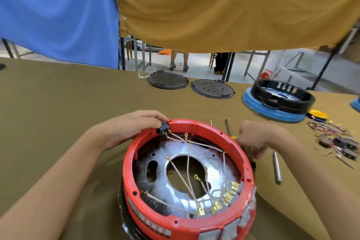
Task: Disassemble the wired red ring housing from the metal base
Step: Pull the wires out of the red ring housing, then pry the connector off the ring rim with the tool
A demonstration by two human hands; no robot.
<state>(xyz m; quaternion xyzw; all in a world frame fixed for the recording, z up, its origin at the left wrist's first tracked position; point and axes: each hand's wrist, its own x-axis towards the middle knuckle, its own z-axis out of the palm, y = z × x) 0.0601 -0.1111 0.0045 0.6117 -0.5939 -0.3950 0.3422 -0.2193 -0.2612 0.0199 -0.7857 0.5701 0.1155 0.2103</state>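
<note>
The red ring housing sits in front of me on the olive-covered table, over a shiny metal base with a round central hole. White wires with gold terminals cross inside the ring to a row of grey switches at its near edge. My left hand grips the ring's far left rim beside a small black switch. My right hand lies at the ring's far right rim, fingers curled down outside it; what they touch is hidden.
Two dark round lids lie at the table's far edge. A black ring on a blue base stands at the right, with loose wires and parts beyond. Screwdrivers lie right of the housing. Blue and mustard curtains hang behind.
</note>
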